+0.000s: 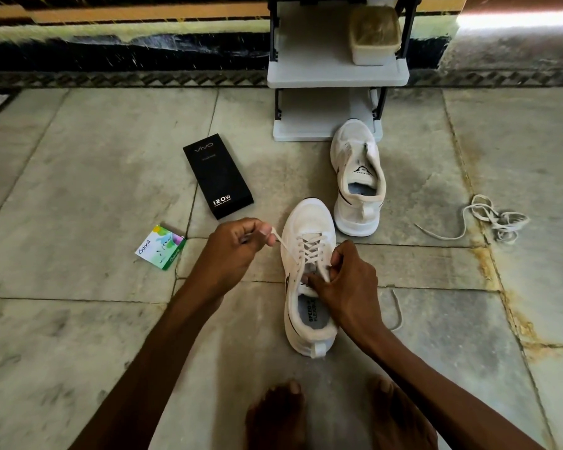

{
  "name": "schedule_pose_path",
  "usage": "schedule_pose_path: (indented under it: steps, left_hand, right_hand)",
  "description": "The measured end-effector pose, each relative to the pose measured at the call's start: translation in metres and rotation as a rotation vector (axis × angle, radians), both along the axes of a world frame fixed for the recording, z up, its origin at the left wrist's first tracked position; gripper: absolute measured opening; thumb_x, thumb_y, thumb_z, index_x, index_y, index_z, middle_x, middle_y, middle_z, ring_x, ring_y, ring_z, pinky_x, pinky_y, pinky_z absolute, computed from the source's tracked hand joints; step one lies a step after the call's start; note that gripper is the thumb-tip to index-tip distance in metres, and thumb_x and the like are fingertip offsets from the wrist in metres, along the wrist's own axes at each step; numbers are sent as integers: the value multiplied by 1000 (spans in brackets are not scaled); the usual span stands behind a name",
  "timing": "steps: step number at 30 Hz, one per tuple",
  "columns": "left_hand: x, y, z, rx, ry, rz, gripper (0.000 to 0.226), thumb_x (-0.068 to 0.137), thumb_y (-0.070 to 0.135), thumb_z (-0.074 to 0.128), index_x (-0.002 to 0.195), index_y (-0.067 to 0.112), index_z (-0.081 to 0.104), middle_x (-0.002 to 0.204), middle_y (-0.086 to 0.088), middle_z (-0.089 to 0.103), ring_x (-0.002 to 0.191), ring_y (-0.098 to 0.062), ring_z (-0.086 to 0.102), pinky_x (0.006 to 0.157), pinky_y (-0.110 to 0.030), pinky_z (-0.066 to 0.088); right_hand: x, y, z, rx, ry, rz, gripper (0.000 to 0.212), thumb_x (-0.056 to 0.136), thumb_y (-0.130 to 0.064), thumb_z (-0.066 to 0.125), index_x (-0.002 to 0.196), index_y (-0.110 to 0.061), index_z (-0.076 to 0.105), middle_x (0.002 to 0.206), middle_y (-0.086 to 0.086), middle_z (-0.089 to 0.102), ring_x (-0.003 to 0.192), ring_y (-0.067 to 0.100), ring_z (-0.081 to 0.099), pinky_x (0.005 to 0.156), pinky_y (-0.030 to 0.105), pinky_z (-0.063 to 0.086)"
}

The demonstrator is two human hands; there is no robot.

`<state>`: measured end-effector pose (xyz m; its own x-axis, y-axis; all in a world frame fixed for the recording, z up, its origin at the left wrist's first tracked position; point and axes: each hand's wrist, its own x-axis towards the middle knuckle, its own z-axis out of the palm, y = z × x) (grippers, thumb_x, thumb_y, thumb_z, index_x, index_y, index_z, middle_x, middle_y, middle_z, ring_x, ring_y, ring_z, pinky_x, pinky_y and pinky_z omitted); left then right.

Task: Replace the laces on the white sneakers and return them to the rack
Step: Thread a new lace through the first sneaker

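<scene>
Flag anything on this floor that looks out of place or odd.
A tangled loose lace lies on the tiles to the right, away from both shoes. The far sneaker has no lace and sits on the floor before the rack. A black phone box and a small Odonil packet lie askew on the left.

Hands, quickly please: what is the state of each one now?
Left hand: closed, pinching the lace end.
Right hand: closed, gripping the lace at the near sneaker's tongue.
</scene>
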<state>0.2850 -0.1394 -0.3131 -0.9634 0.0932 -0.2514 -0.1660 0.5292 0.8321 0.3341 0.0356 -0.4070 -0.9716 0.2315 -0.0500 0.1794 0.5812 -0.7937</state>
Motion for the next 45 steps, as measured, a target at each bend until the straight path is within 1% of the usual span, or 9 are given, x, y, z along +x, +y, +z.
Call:
schedule_pose_path:
  steps: [2, 6, 13, 21, 24, 27, 36, 41, 45]
  left_hand:
    - [1, 1, -8, -211, 53, 1, 27, 101, 22, 47, 82, 22, 66, 79, 8, 61, 73, -2, 57, 60, -8, 34]
    - [0, -2, -24, -585, 6, -141, 33, 95, 1, 48, 123, 12, 63, 109, -8, 64, 99, -22, 59, 80, -26, 42]
    - [6, 1, -27, -196, -13, 36, 14, 96, 8, 55, 100, 19, 49, 86, -2, 73, 75, -13, 70, 74, -34, 58]
    - [4, -5, -25, -567, 115, 177, 8, 94, 12, 60, 96, 18, 66, 102, -1, 67, 89, -15, 58, 74, -25, 39]
    - [10, -9, -22, -342, 281, 254, 13, 97, 17, 55, 87, 23, 61, 85, 6, 67, 76, -4, 59, 66, -17, 43]
    - [16, -5, -24, -38, 216, 227, 23, 99, 21, 50, 82, 29, 62, 67, 9, 61, 62, 1, 58, 58, -8, 44]
    - [19, 19, -27, 91, -21, -10, 28, 99, 8, 48, 104, 27, 69, 78, 9, 69, 69, 2, 60, 65, -10, 45]
    - [24, 38, -28, -71, 6, -88, 18, 87, 22, 72, 101, 30, 64, 83, 16, 72, 74, 11, 61, 64, -2, 41]
    - [24, 47, -31, -319, 135, -164, 25, 86, 25, 72, 104, 32, 57, 87, 14, 70, 88, -2, 60, 79, -23, 50]
  right_hand:
    - [-1, 1, 0, -3, -11, 7, 46, 71, -37, 84, 83, -18, 45, 63, -7, 51, 57, 8, 48, 52, 18, 31]
    - [-7, 9, 6, -33, -117, 87, 44, 66, -39, 87, 87, -23, 53, 62, -9, 55, 59, 3, 53, 54, 15, 36]
    - [-15, 19, 35, -170, 11, 156, 12, 79, -24, 80, 85, -26, 70, 65, -12, 63, 61, 7, 59, 58, 12, 44]
    - [-21, 8, 36, -161, -39, 271, 4, 86, -20, 72, 85, -23, 73, 72, -12, 68, 68, 2, 62, 65, 12, 45]
    - [-16, 11, 35, -155, 0, 229, 4, 85, -22, 74, 83, -24, 72, 71, -12, 68, 68, 4, 63, 62, 12, 45]
    - [-11, 17, 33, -57, 16, 202, 14, 78, -34, 80, 83, -27, 69, 73, -14, 65, 66, 5, 62, 60, 15, 48]
    - [-9, 33, 38, 51, -144, 224, 14, 73, -31, 82, 83, -24, 75, 68, -14, 69, 67, -2, 65, 65, 14, 49]
    - [-10, 43, 40, -84, -210, 197, 9, 76, -29, 81, 79, -21, 78, 68, -10, 73, 64, 2, 68, 68, 24, 57]
    - [-11, 44, 37, -136, -269, 193, 7, 80, -25, 78, 80, -18, 78, 68, -6, 73, 64, 9, 70, 72, 37, 60]
